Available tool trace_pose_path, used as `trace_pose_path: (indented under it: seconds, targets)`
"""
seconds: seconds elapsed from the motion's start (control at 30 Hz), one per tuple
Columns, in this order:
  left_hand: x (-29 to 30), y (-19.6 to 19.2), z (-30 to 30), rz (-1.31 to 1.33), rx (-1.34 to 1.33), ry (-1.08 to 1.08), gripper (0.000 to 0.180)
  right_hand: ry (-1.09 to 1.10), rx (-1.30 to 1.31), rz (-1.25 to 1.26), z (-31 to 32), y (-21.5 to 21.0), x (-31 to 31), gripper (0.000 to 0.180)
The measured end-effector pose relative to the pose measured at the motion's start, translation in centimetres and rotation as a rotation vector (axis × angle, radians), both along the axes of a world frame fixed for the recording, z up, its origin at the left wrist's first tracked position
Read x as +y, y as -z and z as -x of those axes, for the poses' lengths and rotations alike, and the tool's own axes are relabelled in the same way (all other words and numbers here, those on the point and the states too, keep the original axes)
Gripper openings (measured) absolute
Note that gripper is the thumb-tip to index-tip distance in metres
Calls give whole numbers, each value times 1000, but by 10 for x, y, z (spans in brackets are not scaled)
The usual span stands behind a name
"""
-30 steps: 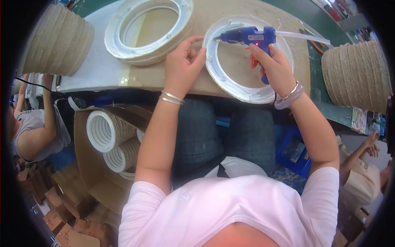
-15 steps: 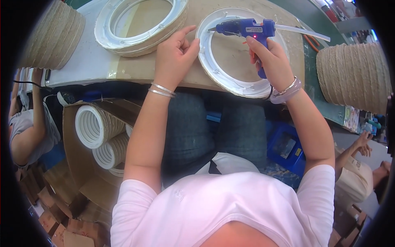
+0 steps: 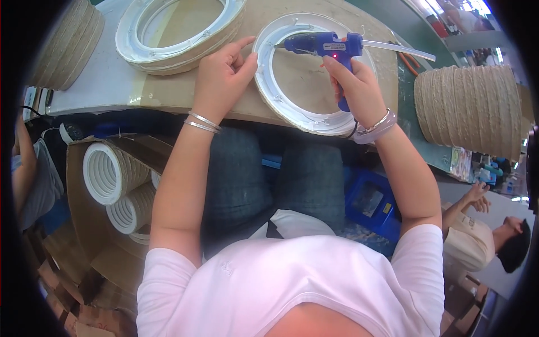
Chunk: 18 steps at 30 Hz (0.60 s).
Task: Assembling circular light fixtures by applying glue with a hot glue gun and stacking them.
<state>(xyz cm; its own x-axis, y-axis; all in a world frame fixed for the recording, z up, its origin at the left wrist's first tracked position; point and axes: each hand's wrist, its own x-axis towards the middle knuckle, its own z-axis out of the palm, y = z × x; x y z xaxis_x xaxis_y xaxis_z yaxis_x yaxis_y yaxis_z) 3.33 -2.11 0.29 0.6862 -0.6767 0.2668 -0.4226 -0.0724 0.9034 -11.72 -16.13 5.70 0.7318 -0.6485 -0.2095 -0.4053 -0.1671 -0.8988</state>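
Observation:
My right hand [image 3: 359, 90] is wrapped round the grip of a blue glue gun [image 3: 311, 44] with a lit red light. A clear glue stick [image 3: 400, 49] juts from the gun's rear. The nozzle points left, over the inner left part of a white ring [image 3: 300, 119] lying on the table. My left hand [image 3: 224, 78] is at the ring's left rim, index finger and thumb stretched apart, the other fingers curled. Its thumb tip is close against the rim; whether they touch I cannot tell. A larger white ring [image 3: 135, 50] with a beige textured outer side lies left of it.
Beige ribbed cylinders stand at the far left [image 3: 67, 48] and at the right [image 3: 469, 109]. Orange-handled pliers [image 3: 408, 63] lie beyond the ring. Below the table are a cardboard box [image 3: 84, 224] of white-rimmed tubes and a blue bin [image 3: 373, 205]. Other people sit at both sides.
The whole view has shifted, so table, rings and hands appear farther left. Against the ring, both hands and the glue gun stay nearly where they were. The person at right shows more fully.

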Motion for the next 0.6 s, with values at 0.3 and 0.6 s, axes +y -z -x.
trace_pose_path:
  seconds: [0.3,0.6]
  targets:
    - [0,0,-1,-2,-11,3,30,-113,-16,-57,23,-23,6,26]
    - [-1,3,-3,-13,-27,-3,31,-134,27,-93,55,-20,21,27]
